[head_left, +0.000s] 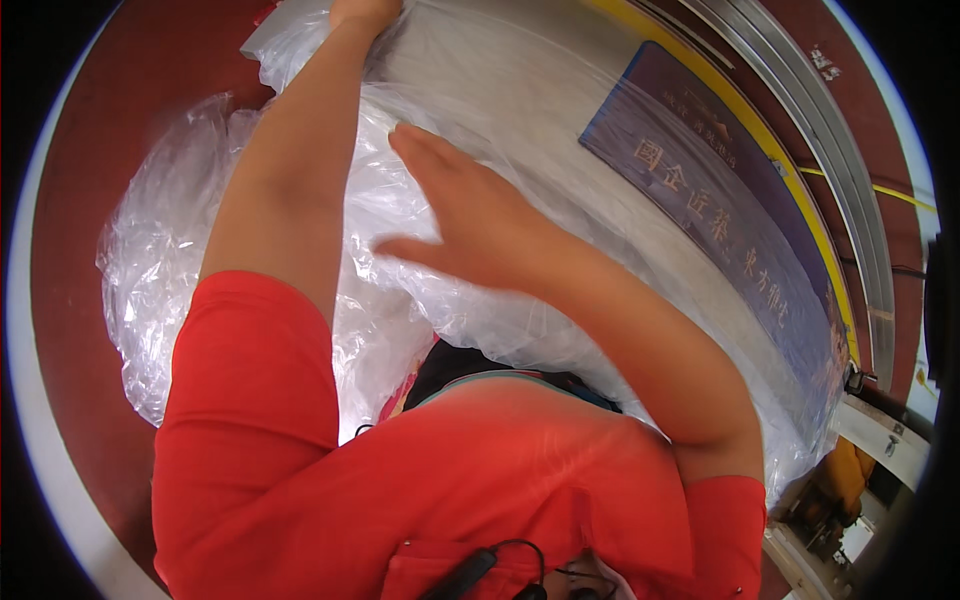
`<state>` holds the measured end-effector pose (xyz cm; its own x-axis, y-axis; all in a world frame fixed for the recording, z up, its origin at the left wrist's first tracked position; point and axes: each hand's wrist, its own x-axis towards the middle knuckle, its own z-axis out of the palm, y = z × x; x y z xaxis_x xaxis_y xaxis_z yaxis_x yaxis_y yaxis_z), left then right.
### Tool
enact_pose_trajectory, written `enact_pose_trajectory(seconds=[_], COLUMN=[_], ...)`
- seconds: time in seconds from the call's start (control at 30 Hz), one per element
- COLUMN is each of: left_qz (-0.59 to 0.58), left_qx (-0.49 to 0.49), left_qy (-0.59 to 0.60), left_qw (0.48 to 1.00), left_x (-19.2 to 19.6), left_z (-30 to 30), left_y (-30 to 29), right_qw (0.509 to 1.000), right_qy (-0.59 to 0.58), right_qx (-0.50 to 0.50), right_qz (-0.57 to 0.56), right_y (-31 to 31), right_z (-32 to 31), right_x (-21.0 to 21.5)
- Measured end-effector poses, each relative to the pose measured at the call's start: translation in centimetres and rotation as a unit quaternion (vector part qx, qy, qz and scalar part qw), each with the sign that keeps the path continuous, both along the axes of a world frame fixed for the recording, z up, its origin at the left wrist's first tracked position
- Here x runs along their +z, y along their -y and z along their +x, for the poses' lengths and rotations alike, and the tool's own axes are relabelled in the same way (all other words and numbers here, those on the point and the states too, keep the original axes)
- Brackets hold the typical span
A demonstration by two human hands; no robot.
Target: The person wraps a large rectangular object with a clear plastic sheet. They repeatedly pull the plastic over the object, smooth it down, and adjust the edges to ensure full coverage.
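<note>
1. The right hand (480, 225) lies flat on the clear plastic wrap (400, 200). Its fingers (425, 150) are stretched out straight and close together, the thumb spread to the side, so the hand is wide open and grips nothing; it only presses on the film.
2. The left hand (362, 12) is at the far end of the wrap, at the top edge of the view. Only its wrist part shows and the fingers are cut off, so I cannot tell how far they are open or if they hold the film.
3. The clear plastic wrap is thin, shiny and much wrinkled. It covers a large flat white panel (600, 220) and bunches up in a loose heap at the left side, under the left forearm.
4. The white panel runs slanting from the top middle down to the lower right. Along its right side it has a dark blue printed strip (720, 200), seen through the film.
5. The panel and the wrap lie on a dark red floor (130, 120). Bare red floor shows to the left of the heap and at the top left.
6. To the right of the panel a yellow line (770, 150) and a grey metal rail (820, 130) curve along its edge, close to it.
7. The person wears a red short-sleeved shirt (450, 480), which fills the lower part of the view.
</note>
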<state>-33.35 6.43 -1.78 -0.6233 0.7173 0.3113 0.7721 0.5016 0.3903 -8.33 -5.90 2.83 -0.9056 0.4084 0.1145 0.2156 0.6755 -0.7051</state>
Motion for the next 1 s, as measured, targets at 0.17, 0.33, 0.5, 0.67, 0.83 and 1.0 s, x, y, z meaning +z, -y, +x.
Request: enact_pose_trajectory(seconds=[0.17,0.33,0.5,0.67,0.83,1.0], left_qz=[-0.039,-0.084,-0.082,-0.115,-0.112,-0.1], left_qx=[0.02,0.0,0.006,-0.118,-0.046,-0.048], left_qy=[0.015,0.044,0.0,-0.254,-0.082,-0.1], left_qw=[0.999,0.995,0.997,0.953,0.989,0.989], left_x=[0.0,0.6,-1.8,-5.9,-5.8,-5.6], left_z=[-1.4,-1.4,-3.1,-11.3,-8.0,-10.5], left_y=[0.3,-0.5,-2.0,-2.5,-4.8,-4.8], right_qw=[0.868,0.895,0.927,0.882,0.518,0.419], right_qy=[0.076,0.022,0.073,0.141,0.155,-0.619], right_qx=[0.214,0.149,-0.095,-0.435,-0.776,-0.573], right_qz=[-0.441,-0.42,-0.355,-0.109,0.326,-0.335], right_y=[-1.5,1.7,6.3,6.7,9.1,6.7], right_z=[1.6,16.8,29.5,45.4,60.6,53.1], right_x=[1.6,7.8,5.9,4.9,10.9,1.1])
